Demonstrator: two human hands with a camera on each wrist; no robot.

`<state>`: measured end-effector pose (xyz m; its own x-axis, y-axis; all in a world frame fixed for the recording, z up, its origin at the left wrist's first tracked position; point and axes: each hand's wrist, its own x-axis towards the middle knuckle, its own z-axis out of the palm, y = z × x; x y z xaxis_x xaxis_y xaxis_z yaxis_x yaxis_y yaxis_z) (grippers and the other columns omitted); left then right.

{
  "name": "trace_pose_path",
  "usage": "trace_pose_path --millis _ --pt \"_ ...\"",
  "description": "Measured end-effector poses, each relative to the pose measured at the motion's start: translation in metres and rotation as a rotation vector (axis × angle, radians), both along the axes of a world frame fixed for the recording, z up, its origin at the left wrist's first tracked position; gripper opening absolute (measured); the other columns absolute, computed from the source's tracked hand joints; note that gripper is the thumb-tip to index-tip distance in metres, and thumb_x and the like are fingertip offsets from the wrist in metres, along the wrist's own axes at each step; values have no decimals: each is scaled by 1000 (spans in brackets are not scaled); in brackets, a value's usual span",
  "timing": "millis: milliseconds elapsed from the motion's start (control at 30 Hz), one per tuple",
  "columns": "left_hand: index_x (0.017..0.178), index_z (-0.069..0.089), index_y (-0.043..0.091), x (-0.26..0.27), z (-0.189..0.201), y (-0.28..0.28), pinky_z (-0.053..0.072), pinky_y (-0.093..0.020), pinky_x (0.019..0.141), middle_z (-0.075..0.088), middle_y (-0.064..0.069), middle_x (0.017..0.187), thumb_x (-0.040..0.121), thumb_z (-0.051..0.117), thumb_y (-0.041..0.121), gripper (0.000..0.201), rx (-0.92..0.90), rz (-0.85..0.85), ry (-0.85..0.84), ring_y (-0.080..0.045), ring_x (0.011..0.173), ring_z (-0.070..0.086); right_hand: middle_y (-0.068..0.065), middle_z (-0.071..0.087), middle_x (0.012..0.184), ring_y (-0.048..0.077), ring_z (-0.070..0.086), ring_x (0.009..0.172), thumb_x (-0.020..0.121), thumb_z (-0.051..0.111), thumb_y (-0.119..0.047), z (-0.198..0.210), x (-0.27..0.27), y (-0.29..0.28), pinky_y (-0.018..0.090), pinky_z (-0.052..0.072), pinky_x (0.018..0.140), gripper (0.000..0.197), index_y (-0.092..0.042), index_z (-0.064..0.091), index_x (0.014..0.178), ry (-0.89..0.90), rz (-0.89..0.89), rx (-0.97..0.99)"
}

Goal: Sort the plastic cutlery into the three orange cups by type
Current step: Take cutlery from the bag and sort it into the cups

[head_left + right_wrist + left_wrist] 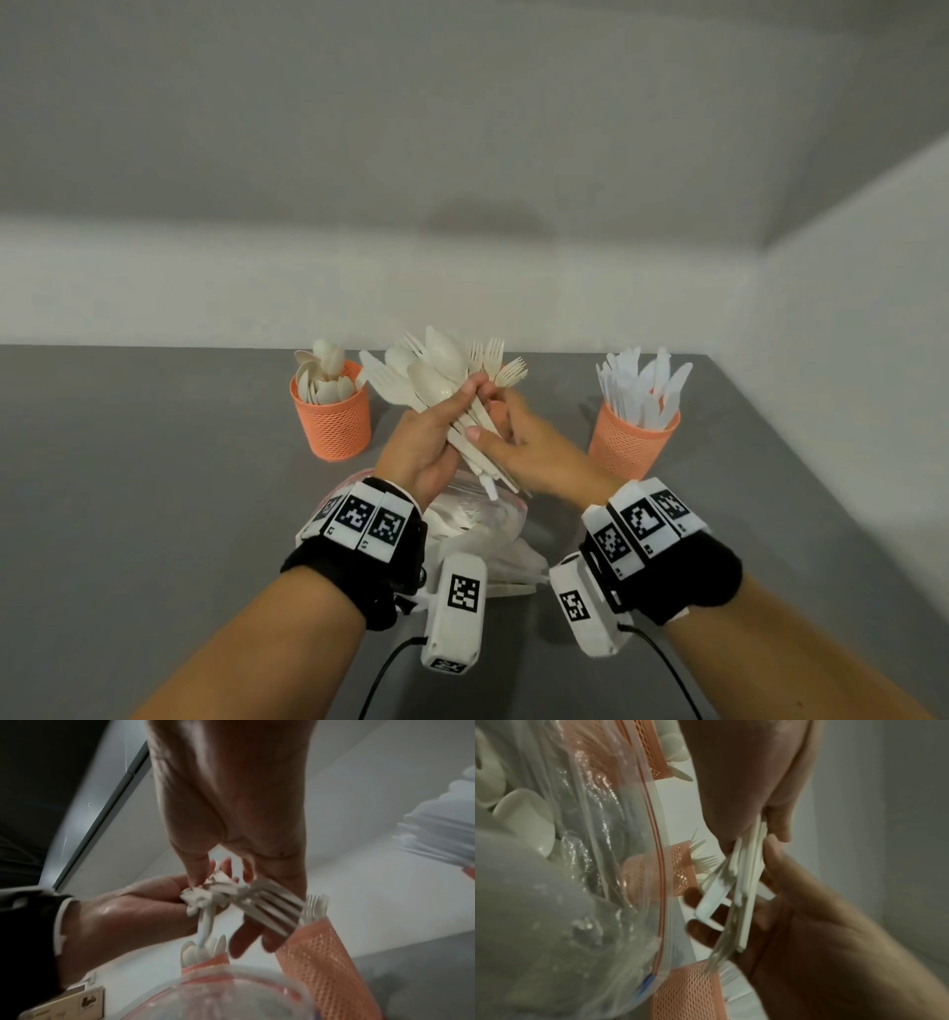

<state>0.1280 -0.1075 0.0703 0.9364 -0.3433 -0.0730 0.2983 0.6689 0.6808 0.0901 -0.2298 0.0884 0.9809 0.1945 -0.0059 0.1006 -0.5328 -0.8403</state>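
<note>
Soft, even light falls from above in the head view, and the wall (462, 154) bows at the edges. A faint shadow sits on it at centre. Both wrist views are dim, grainy and smeared; the zip bag (564, 862) glints.

A clear zip-top bag (482, 534) lies crumpled on the grey table (154, 462).

We hold both forearms forward, wrists raised. Our left hand (429, 437) is curled in a grip, fingers closed. Our right hand (534, 452) meets it, fingers bent, thumb pressing inward.
</note>
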Motion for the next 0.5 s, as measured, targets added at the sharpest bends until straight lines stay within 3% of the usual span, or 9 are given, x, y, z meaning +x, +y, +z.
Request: trace_pose_path --millis 67,133,167,233,267,367,433,500 --pt "107 62 2 0 2 2 57 -28 82 69 -8 100 93 48 9 21 -9 3 11 -14 96 66 6 61 116 10 66 82 98 40 -31 -2 -3 2 27 56 70 41 -23 31 137 59 15 42" --pt "117 57 0 0 3 3 53 -28 89 65 -10 113 94 46 10 27 -17 -1 8 -15 108 61 15 64 106 23 67 76 100 35 -29 0 -5 3 38 56 66 32 -22 43 130 36 -29 95" --pt "120 55 -1 -1 4 4 52 -28 90 63 -11 117 94 46 9 29 -11 -5 2 -16 111 59 15 64 95 23 66 68 100 35 -28 -1 -5 2 39 55 60 27 -21 50 120 15 -54 113" --pt "121 55 -1 -1 4 5 52 -28 89 62 -13 119 94 46 8 30 23 -14 4 -17 110 60 11 56 74 13 53 45 99 37 -28 -5 -2 1 30 45 43 25 -11 55 103 5 -87 136" --pt "121 55 0 -2 4 6 52 -29 89 63 -14 118 94 46 7 30 37 -25 6 -18 108 61 11 54 73 11 49 45 99 38 -28 -7 -1 1 28 42 44 30 -4 55 102 20 -100 142" --pt "116 58 1 -3 5 9 49 -33 94 63 -14 119 92 44 0 28 37 -61 24 -19 108 62 12 62 94 16 60 76 99 38 -31 -14 5 -2 34 50 74 33 -8 56 115 99 -98 171" --pt "110 59 2 -5 6 10 46 -34 96 63 -15 117 90 39 -5 29 22 -106 47 -20 109 60 7 63 116 17 60 103 99 36 -32 -18 6 -2 36 47 97 36 -15 51 126 163 -68 193" --pt "108 58 1 -7 9 10 42 -37 98 63 -15 114 90 34 -7 31 17 -135 67 -21 109 59 4 60 119 18 57 110 99 35 -32 -20 7 1 34 44 99 36 -14 49 127 150 -74 114"
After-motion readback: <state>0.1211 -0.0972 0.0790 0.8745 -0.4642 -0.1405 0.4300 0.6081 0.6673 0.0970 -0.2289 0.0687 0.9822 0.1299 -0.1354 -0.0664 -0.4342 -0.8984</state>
